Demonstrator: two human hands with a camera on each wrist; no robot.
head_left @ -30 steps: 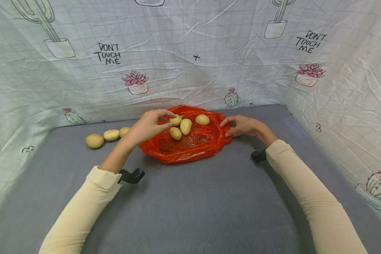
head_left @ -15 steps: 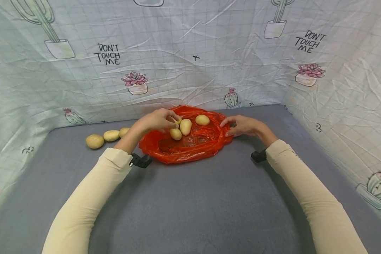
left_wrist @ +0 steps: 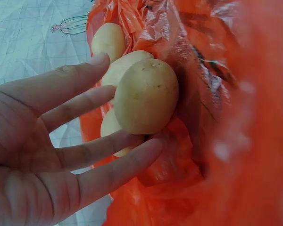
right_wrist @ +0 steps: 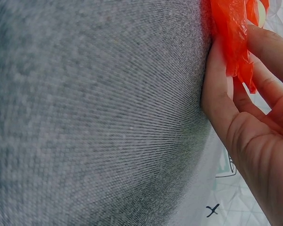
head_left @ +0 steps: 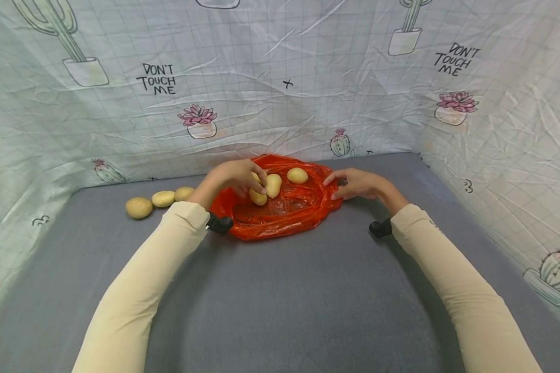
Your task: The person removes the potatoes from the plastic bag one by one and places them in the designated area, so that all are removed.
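An opened red plastic bag (head_left: pixel 280 226) lies at the back of the table with several potatoes inside. My left hand (head_left: pixel 239 175) reaches over its left side, fingers spread and fairly straight. In the left wrist view, the fingertips are right at the nearest potato (left_wrist: pixel 147 96), with other potatoes behind it. One oval potato (head_left: pixel 274 186) sits beside the left fingertips, and another potato (head_left: pixel 297 175) lies apart toward the back right of the bag. My right hand (head_left: pixel 358 184) pinches the bag's right edge between thumb and fingers, as the right wrist view also shows.
Left of the bag, a large potato (head_left: pixel 139 207), an oval potato (head_left: pixel 163 199) and a third potato (head_left: pixel 184 194) lie in a row on the grey table (head_left: pixel 308 300). A printed cloth (head_left: pixel 261 103) hangs behind the table and along its sides.
My left hand has moved right and lower into the bag, its fingers now covering part of the potatoes there. The right hand and the bag stay put.
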